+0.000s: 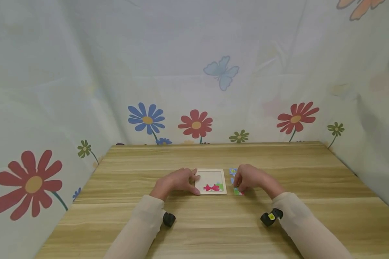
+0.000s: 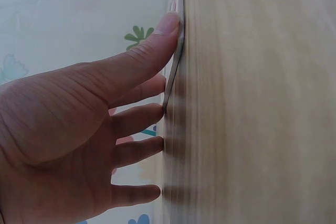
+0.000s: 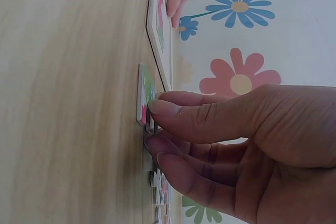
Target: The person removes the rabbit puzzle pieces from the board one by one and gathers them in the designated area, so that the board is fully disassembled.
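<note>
A square puzzle tray (image 1: 214,192) with a pale rim lies flat on the table. Joined red, pink and green puzzle pieces (image 1: 214,187) sit in its near part. My left hand (image 1: 180,180) rests along the tray's left side, thumb at the near corner and fingers fairly straight. Just right of the tray, my right hand (image 1: 249,177) pinches a puzzle piece between thumb and fingers; most of that piece is hidden. Beside the thumb lies a green and pink piece (image 3: 144,94). Blue pieces (image 1: 233,171) show past the right hand.
The wooden table (image 1: 210,226) extends around the tray. More loose pieces (image 3: 161,187) lie beneath the right hand in the right wrist view. A flower-printed cloth (image 1: 168,72) hangs behind the table and at its sides.
</note>
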Demonstrator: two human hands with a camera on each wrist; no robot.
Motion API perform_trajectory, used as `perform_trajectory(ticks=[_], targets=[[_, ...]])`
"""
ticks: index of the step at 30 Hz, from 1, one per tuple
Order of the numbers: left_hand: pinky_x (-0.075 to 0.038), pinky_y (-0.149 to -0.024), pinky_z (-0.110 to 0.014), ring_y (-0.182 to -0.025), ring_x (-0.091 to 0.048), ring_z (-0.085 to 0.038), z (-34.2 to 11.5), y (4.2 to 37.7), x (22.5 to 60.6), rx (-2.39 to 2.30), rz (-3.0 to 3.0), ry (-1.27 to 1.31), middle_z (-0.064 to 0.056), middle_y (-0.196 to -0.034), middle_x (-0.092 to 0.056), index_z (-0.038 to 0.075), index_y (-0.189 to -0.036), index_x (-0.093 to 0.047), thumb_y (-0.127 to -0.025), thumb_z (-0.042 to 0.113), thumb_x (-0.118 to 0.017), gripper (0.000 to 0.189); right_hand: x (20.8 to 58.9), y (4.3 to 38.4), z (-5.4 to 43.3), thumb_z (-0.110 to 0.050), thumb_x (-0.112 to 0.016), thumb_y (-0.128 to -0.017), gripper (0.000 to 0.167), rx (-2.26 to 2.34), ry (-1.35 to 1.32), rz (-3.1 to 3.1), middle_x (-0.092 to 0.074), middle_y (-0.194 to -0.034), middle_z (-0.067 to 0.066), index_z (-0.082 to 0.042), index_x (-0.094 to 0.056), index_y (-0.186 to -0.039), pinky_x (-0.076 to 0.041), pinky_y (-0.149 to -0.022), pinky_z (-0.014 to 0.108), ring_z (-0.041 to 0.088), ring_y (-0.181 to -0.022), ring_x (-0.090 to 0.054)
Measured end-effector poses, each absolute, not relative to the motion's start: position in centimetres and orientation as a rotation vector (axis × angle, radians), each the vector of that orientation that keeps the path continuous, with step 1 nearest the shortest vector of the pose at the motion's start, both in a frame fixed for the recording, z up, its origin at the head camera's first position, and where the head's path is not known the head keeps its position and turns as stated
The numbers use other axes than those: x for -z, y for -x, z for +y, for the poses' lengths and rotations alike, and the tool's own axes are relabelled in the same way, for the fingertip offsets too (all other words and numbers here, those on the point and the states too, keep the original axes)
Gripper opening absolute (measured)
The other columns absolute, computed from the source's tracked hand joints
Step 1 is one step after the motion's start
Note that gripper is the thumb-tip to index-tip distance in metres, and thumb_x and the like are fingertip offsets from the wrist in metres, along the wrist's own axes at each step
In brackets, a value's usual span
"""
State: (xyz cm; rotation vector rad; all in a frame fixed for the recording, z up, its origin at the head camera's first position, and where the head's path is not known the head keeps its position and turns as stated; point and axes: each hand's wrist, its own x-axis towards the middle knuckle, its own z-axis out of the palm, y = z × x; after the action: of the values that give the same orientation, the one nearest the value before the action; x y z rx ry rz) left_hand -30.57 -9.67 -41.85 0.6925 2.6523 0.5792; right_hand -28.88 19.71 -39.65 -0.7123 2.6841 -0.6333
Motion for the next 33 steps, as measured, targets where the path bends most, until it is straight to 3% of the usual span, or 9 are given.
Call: perform_trajectory(ticks=[10,21,27,33], targets=[[-0.028,-0.117,-0.043,-0.148,-0.029,-0.028,-9.5,30.5,41.6,-0.571,2.653,-0.691,-0.006,-0.157,-0.038,0.014,-0.14,-0.059,-0.079,0.042,-0.083,0.071,38.7,28.7,19.5,0.008,-0.073,-0.081,0.014,0.7,0.731,2.709,-0.065,-0.072,0.001,-0.001,-0.078,-0.091,-0.046,-0.056,0.024,0.01,-0.062,-0.052],[-0.027,-0.118,-0.044,-0.147,-0.029,-0.028,-9.6,30.6,41.7,-0.569,2.655,-0.675,-0.006,-0.157,-0.038,0.015,-0.14,-0.059,-0.079,0.043,-0.083,0.071,38.5,28.7,15.2,0.001,-0.075,-0.084,0.018,0.609,0.728,2.744,-0.065,-0.083,0.0,-0.003,-0.077,-0.101,-0.052,-0.068,0.03,0.017,-0.075,-0.056],[-0.028,-0.118,-0.045,-0.147,-0.031,-0.028,-9.7,30.6,41.6,-0.543,2.666,-0.679,-0.005,-0.157,-0.038,0.016,-0.14,-0.059,-0.078,0.045,-0.082,0.072,39.1,28.9,12.3,-0.003,-0.079,-0.084,0.021,0.583,0.774,2.726,-0.068,-0.093,0.006,0.0,-0.075,-0.105,-0.054,-0.078,0.035,0.015,-0.082,-0.059],[-0.029,-0.117,-0.044,-0.146,-0.032,-0.028,-9.7,30.6,41.6,-0.544,2.655,-0.704,-0.006,-0.157,-0.038,0.015,-0.139,-0.059,-0.078,0.044,-0.083,0.072,39.6,29.0,10.7,-0.002,-0.081,-0.083,0.026,0.619,0.743,2.673,-0.066,-0.092,0.005,0.0,-0.072,-0.108,-0.053,-0.071,0.031,0.014,-0.077,-0.058]])
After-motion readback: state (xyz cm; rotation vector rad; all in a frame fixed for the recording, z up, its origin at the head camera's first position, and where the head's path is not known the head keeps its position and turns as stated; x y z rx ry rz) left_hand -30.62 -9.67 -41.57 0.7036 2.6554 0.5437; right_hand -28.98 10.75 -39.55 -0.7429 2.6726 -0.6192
